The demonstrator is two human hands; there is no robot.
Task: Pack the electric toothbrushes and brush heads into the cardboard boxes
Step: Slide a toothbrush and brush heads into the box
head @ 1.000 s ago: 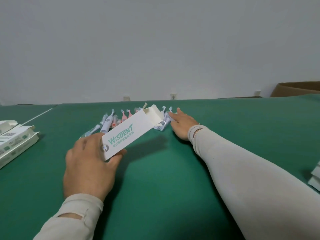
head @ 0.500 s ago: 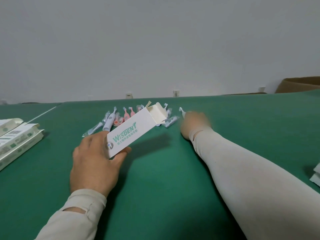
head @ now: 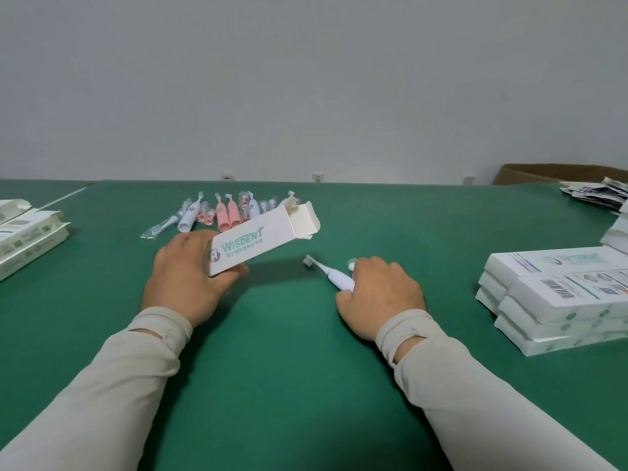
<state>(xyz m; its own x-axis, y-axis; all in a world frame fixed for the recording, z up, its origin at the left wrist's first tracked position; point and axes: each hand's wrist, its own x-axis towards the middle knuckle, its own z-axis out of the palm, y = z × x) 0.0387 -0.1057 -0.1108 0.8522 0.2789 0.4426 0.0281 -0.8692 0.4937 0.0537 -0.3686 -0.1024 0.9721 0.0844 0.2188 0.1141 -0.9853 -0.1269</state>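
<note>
Head view showed the left hand gripping a white cardboard box, flaps open, beside the right hand gripping a smooth white toothbrush.

The toothbrush box is thin white cardboard, smooth and faintly satin, with matt cream inner flaps. The white electric toothbrush looks like smooth, slightly glossy plastic. The tabletop wears a matt green covering, even and unshiny. The sleeves are soft beige knit cloth. The stacked boxes are smooth printed card.
</note>
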